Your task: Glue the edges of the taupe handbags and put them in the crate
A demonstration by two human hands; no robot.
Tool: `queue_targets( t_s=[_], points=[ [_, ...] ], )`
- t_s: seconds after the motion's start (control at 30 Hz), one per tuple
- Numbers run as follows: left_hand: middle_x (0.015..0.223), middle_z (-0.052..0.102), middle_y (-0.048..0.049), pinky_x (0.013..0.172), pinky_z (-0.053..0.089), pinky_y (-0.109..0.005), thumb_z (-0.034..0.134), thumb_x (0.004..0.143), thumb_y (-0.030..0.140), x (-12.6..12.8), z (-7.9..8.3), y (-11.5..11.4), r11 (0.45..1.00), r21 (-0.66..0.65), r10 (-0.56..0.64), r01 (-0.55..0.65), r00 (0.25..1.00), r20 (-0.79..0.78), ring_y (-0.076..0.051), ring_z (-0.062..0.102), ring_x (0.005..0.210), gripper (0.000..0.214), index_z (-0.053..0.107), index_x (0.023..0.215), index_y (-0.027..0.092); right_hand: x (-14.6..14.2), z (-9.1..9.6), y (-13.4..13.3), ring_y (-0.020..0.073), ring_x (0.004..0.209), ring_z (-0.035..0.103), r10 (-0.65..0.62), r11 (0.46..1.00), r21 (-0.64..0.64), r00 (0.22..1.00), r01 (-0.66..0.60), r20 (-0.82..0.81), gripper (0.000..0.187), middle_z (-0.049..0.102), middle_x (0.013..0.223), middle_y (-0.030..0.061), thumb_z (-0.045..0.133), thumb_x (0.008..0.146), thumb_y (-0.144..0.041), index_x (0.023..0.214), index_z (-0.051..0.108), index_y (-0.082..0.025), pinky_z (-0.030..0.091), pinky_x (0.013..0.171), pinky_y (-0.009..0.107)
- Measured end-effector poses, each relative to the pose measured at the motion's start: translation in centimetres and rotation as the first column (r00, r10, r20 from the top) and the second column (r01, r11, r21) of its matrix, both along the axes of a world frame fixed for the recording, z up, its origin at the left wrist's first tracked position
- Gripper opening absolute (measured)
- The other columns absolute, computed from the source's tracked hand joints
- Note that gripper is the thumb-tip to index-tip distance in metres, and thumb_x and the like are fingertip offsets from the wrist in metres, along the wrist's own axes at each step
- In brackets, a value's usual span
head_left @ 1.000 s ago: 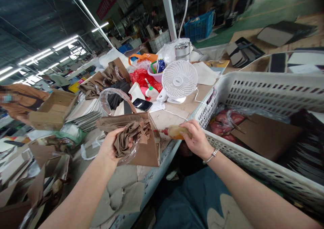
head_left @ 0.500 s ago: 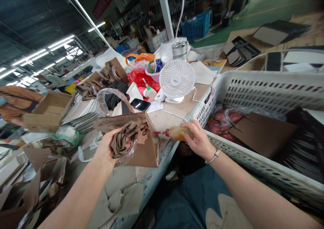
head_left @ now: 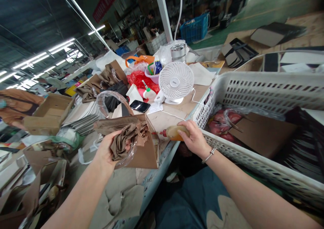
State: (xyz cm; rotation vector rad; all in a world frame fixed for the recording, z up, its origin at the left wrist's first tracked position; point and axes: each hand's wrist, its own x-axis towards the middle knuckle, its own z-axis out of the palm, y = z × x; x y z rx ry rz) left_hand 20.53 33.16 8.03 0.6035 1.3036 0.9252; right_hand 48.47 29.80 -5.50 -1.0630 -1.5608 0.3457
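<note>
My left hand [head_left: 108,146] is closed round a crumpled bunch of brown fabric [head_left: 121,143], part of a brown handbag [head_left: 145,154] on the table edge. A clear-wrapped handle [head_left: 101,102] arches up behind the bag. My right hand [head_left: 193,137] grips a soft squeeze bottle [head_left: 174,133] with yellowish liquid in it. The bottle lies on its side in the air, its red tip pointing left at the bag's side edge. Whether the tip touches the bag I cannot tell.
A white fan [head_left: 176,80], a phone [head_left: 139,106] and a lidded metal cup [head_left: 178,51] stand behind the bag. To the right is a white plastic crate [head_left: 253,154] holding brown pieces. Stacked sheets [head_left: 82,114] and a cardboard box [head_left: 48,114] lie left, near another person [head_left: 20,104].
My right hand has moved slightly left with the squeeze bottle, bringing its tip closer to the bag's edge. My left hand keeps its hold on the fabric.
</note>
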Motion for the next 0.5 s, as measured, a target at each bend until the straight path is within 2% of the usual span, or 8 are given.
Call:
queue_targets(
  t_s=[0.27,0.5],
  points=[
    [0.052,0.061,-0.0067,0.034,0.046,-0.021,0.035,0.090,0.011,0.5,0.4,-0.4,0.999,0.043,-0.003,0.005,0.999,-0.041,-0.014,0.055,0.039,0.034,0.065,0.074,0.008,-0.4,2.9,0.2,0.0235,0.088,0.055,-0.118,0.989,0.079,0.986,0.127,-0.117,0.014,0.056,0.092,0.0057,0.051,0.091,-0.020,0.103,0.053,-0.025,0.047,0.078,0.040],
    [0.052,0.062,-0.0055,0.036,0.045,-0.020,0.035,0.091,0.013,0.4,0.5,-0.4,1.000,0.008,-0.014,0.014,0.998,-0.055,-0.013,0.054,0.041,0.034,0.064,0.074,0.011,-0.6,4.8,0.9,0.0226,0.087,0.055,-0.131,0.975,0.158,0.981,0.153,-0.140,0.016,0.056,0.092,0.0051,0.053,0.089,-0.018,0.104,0.053,-0.024,0.047,0.077,0.039]
  ],
)
